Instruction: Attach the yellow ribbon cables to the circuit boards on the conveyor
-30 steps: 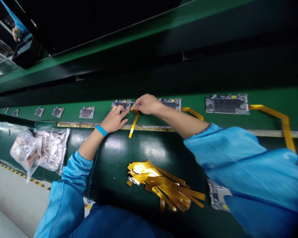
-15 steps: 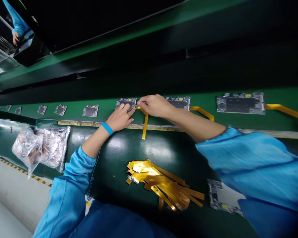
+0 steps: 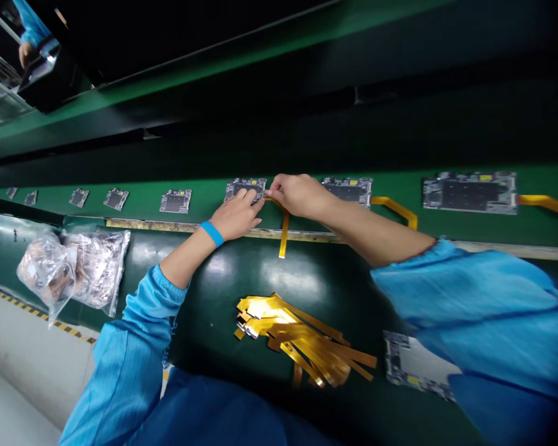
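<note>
Circuit board [image 3: 245,188] lies flat on the green conveyor strip [image 3: 204,203], right between your two hands, with an amber flex ribbon [image 3: 284,236] running from its right edge and hanging down over the strip's front lip. Your left hand [image 3: 235,215] rests on the board, its fingers [image 3: 244,197] spread and slightly curled, tips touching the surface, not gripping. Your right hand [image 3: 297,195] comes in from the other side, its fingertips [image 3: 273,186] closed together at the board's right edge, where the ribbon starts; you cannot tell whether they pinch the ribbon, the board or both. More boards sit in a row along the strip on either side, and two of them [image 3: 348,191] have ribbons attached. Below your hands, on the dark bench [image 3: 214,310], lies a loose pile of amber ribbons [image 3: 302,339], with two clear plastic bags [image 3: 69,272] to its left.
</note>
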The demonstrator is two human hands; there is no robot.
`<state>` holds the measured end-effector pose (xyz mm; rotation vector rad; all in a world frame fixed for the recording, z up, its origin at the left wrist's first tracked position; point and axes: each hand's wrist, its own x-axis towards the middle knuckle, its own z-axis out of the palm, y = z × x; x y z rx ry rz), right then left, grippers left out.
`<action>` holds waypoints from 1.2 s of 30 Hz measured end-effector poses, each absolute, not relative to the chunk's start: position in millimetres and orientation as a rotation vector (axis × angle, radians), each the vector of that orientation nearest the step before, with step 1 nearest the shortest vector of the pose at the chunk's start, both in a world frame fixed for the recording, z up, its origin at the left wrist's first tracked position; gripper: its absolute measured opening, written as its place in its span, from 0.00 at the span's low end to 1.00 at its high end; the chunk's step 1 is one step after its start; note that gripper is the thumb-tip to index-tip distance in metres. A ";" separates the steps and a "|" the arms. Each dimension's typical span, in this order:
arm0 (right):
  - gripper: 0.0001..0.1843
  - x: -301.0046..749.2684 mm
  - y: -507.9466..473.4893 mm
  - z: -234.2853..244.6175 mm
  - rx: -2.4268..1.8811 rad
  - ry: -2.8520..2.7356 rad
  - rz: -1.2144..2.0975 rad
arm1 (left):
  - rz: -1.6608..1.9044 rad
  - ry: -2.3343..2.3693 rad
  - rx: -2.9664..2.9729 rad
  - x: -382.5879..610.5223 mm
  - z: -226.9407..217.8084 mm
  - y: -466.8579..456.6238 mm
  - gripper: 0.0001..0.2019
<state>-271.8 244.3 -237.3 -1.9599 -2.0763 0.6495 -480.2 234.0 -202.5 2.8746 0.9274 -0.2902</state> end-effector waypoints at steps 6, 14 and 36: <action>0.15 -263.3 213.6 -222.3 -1.793 -2.007 0.598 | -0.179 0.881 2.841 -480.0 -208.7 235.5 0.25; 0.14 -273.0 109.1 -197.5 -1.077 -2.321 1.219 | 0.024 0.818 2.736 -477.5 -221.0 235.0 0.23; 0.23 -290.8 84.2 -207.8 -0.938 -2.235 1.375 | 0.087 1.782 2.277 -568.1 -176.8 261.7 0.06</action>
